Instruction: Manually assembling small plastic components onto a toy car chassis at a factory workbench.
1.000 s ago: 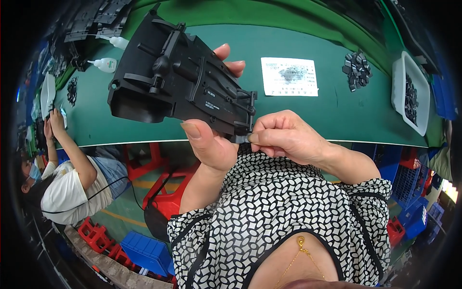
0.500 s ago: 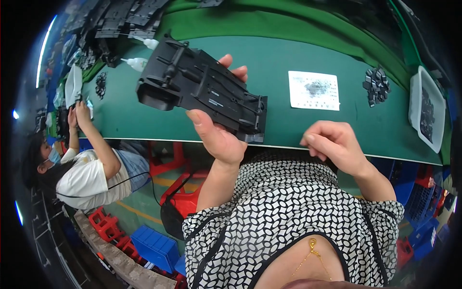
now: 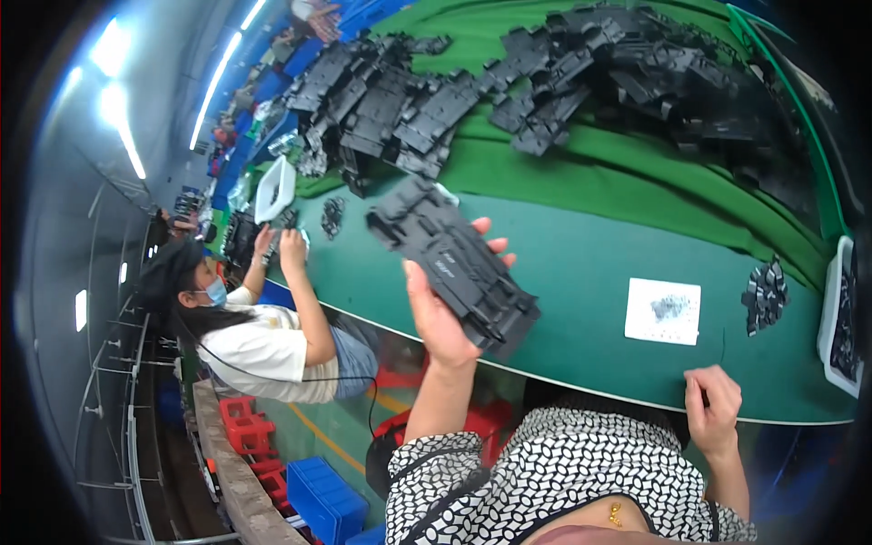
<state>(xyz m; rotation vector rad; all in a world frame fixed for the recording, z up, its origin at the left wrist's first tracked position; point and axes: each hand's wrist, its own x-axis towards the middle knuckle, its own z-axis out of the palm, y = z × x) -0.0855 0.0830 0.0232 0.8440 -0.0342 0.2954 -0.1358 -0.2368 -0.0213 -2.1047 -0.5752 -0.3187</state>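
Black plastic part (image 3: 454, 263) still in left hand (image 3: 445, 329), between thumb and slightly spread fingers; right hand (image 3: 715, 409) drifted farther off, fingers curled, can't tell if anything's pinched.

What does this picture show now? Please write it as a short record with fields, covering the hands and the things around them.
Left hand: holds the long black plastic part, thumb along one side, fingers around the other
Right hand: curled by the near table edge; whether it holds anything cannot be told
Green table: white sheet, small black pieces to its right
Right picture edge: white tray with black pieces
Far side: black parts heaped on green cloth
Left: masked co-worker
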